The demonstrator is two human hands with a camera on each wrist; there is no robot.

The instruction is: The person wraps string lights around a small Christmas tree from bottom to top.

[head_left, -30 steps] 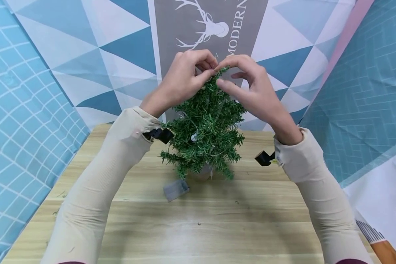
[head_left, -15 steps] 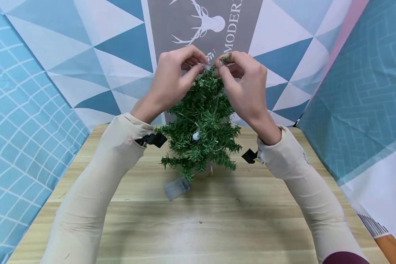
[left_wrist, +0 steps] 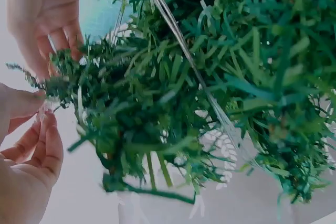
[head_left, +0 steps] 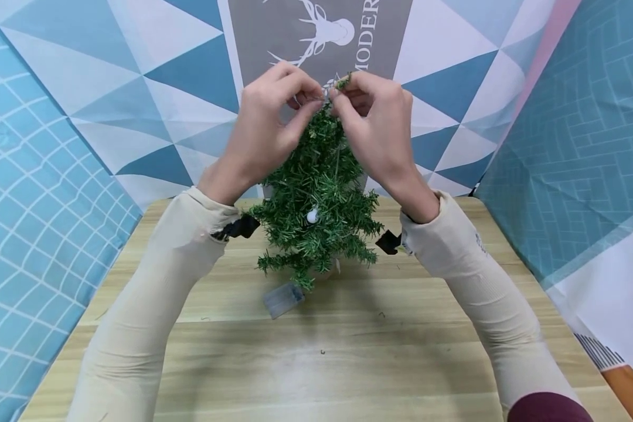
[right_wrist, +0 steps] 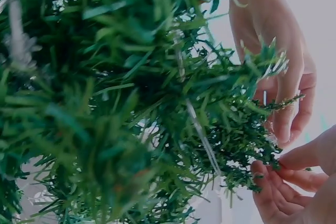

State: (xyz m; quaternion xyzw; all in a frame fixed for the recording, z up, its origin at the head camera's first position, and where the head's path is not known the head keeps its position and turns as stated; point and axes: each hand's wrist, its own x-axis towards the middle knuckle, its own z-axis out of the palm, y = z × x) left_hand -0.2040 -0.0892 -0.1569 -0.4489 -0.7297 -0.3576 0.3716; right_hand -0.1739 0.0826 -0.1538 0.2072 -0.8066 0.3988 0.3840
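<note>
A small green artificial Christmas tree (head_left: 319, 193) stands between my hands, wound with a clear wire (left_wrist: 184, 51). A round white bulb (head_left: 312, 216) shows on its front. My left hand (head_left: 266, 120) is at the treetop's left, its thumb and fingertips pinching a bit of the clear wire, mostly hidden by the fingers. Close beside it, my right hand (head_left: 377, 120) pinches the green sprig (head_left: 343, 83) at the tree's tip between thumb and forefinger. The right wrist view shows both sets of fingertips meeting at the upper branches (right_wrist: 247, 150).
A grey translucent box (head_left: 283, 300) lies on the wooden table (head_left: 316, 375) in front of the tree's base. Small green scraps are scattered about. Behind the tree hangs a patterned cloth (head_left: 190, 76) with a deer head; blue cloths flank the table.
The right hand has drawn in to the left and its loosely arched fingers now pinch the tip sprig. The left hand has shifted slightly left, with the clear wire at its fingertips.
</note>
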